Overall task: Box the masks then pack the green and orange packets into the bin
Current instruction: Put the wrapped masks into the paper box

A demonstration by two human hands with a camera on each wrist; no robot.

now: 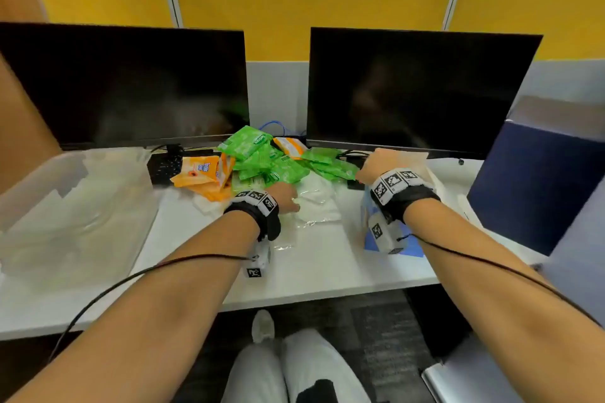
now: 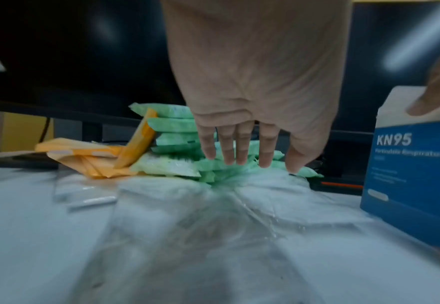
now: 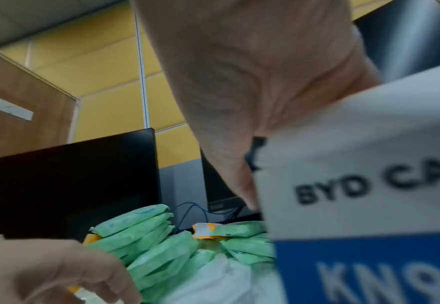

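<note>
White masks in clear bags point(image 1: 316, 206) lie mid-desk, blurred and close in the left wrist view point(image 2: 200, 207). My left hand point(image 1: 292, 202) reaches over them, its straight fingers point(image 2: 242, 152) pointing down at their far edge and holding nothing. My right hand point(image 1: 381, 162) grips the top of an upright blue-and-white KN95 mask box point(image 1: 388, 235), thumb point(image 3: 243, 185) along the box's side point(image 3: 356, 185). Behind the masks sits a heap of green packets point(image 1: 271, 162) with orange packets point(image 1: 203, 177) at its left.
A clear plastic bin point(image 1: 75, 206) stands at the desk's left. Two dark monitors point(image 1: 131, 85) point(image 1: 415, 91) close off the back, with cables and a black device point(image 1: 163, 167) under them. A blue panel point(image 1: 537, 190) stands at the right.
</note>
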